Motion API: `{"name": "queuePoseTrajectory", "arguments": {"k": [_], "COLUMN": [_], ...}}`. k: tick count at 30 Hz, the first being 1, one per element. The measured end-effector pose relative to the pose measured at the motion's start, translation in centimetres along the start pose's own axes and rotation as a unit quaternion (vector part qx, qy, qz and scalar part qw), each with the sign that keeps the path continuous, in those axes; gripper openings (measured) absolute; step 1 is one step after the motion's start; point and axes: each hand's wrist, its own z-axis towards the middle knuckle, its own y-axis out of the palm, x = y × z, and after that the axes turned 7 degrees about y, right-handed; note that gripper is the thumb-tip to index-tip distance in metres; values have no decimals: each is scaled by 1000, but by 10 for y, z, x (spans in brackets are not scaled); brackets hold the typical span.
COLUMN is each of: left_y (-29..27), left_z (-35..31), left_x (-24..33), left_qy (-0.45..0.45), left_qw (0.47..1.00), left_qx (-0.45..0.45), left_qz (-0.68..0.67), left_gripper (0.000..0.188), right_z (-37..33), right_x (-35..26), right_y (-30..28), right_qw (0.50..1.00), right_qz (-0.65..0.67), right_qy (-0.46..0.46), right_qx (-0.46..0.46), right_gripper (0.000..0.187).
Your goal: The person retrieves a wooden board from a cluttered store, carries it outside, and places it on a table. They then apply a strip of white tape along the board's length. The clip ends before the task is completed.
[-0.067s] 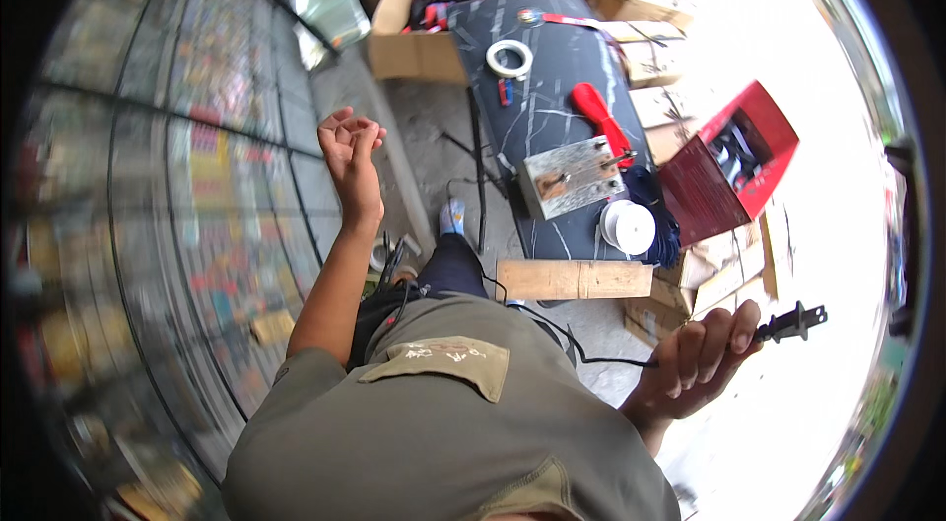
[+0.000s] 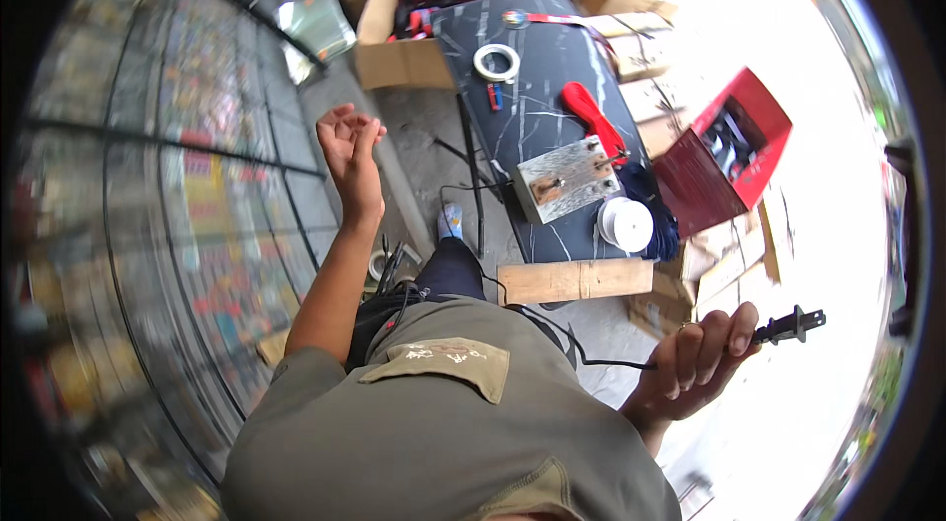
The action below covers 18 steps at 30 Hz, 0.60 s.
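Observation:
My right hand [image 2: 702, 358] is closed round the cord end of a black power plug [image 2: 791, 326]. The two flat prongs point out to the right. From the fist a black cord [image 2: 591, 355] runs left across my waist. My left hand [image 2: 352, 148] is raised at the left with nothing in it, its fingers loosely bent and apart. Ahead stands a dark marbled table [image 2: 537, 58]. At its near end sits a grey metal box [image 2: 567, 176] with small fittings on top, beside a white spool [image 2: 626, 224].
On the table lie a tape roll [image 2: 496, 63], a red bundle [image 2: 591, 112] and a wooden board [image 2: 575, 280] at the near edge. A red box [image 2: 724, 156] stands right. Cartons [image 2: 406, 65] surround the far end. A glass display case [image 2: 212, 127] fills the left.
The view has turned slightly, so the table and cartons sit a little further left. Both hands keep nearly the same pose, and the plug stays in my right hand.

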Motion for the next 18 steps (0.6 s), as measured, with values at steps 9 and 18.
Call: {"name": "queuePoseTrajectory", "arguments": {"k": [9,18], "left_y": [119,162], "left_z": [54,28], "left_x": [-6,73], "left_qy": [32,71], "left_qw": [951,858], "left_qx": [-279,-459], "left_qz": [-131,-219], "left_gripper": [38,27], "right_z": [2,16], "right_x": [39,35], "right_y": [27,31], "right_qw": [981,971], "right_qz": [-4,30], "right_qy": [-175,-224], "right_qx": [90,72], "right_gripper": [25,22]}}
